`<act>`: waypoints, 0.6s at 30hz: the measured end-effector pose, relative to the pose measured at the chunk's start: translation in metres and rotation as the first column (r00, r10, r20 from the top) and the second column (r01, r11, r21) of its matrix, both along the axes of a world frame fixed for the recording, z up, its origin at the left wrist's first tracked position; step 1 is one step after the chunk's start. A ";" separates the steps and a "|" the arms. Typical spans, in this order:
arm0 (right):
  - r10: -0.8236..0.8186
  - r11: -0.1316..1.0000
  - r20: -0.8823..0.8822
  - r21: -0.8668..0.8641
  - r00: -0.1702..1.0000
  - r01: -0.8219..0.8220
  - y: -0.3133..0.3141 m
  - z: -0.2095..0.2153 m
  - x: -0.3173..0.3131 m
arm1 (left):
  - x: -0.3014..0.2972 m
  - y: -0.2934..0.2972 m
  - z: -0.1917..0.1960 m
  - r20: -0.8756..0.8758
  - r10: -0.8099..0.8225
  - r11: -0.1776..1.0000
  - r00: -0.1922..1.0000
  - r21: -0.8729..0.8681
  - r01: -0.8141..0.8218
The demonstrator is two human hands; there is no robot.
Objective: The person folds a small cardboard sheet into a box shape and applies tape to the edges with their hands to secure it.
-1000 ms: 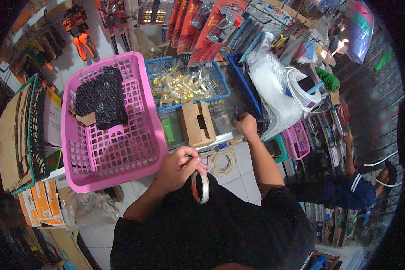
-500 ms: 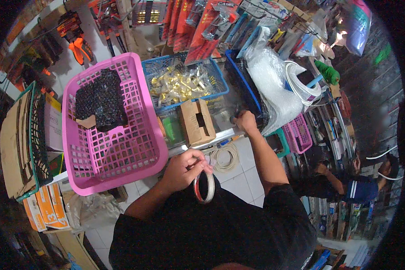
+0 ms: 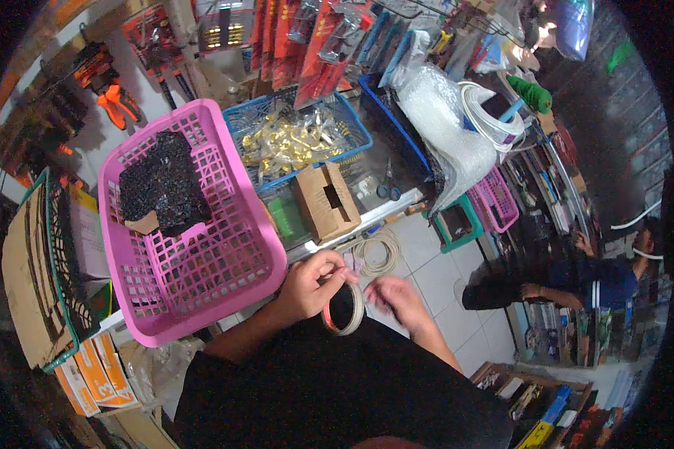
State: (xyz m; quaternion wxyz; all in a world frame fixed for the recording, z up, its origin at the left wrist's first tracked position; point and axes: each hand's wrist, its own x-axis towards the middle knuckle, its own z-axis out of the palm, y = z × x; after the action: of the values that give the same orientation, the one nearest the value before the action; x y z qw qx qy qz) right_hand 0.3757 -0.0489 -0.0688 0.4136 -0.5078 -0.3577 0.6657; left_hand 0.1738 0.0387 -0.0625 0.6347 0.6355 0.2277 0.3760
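Observation:
A roll of tape [image 3: 343, 320], whitish with a red inner side, hangs upright in front of my dark shirt. My left hand [image 3: 312, 288] is closed, its thumb and fingers pinching the top of the roll. Just right of the roll is my right hand [image 3: 399, 301], fingers toward the tape and smeared by motion; whether they hold anything does not show. Beyond both hands, dark-handled scissors [image 3: 387, 188] lie on the counter beside an open-slotted cardboard box [image 3: 326, 203].
A pink basket [image 3: 266, 254] with a black plastic bundle stands left. Behind are a blue basket [image 3: 365, 144] of bagged brass-coloured parts and bubble wrap [image 3: 457, 135]. A coil of cable [image 3: 380, 251] lies beyond my hands. Another person [image 3: 569, 288] is at the right.
My right hand has come back from the scissors on the counter to beside the tape roll. The scissors now lie free. My left hand still holds the tape, and the view has shifted slightly.

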 end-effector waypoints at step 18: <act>0.156 0.976 -0.018 0.157 0.988 -0.152 -0.013 0.048 -0.026 | -0.002 0.006 0.025 0.039 -0.086 0.986 0.996 0.148 0.080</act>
State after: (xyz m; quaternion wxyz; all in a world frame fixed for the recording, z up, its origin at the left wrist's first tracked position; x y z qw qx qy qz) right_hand 0.3493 -0.0615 -0.0208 0.4045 -0.4347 -0.4405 0.6733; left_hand 0.1716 0.0448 -0.0376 0.6067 0.6805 0.1585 0.3792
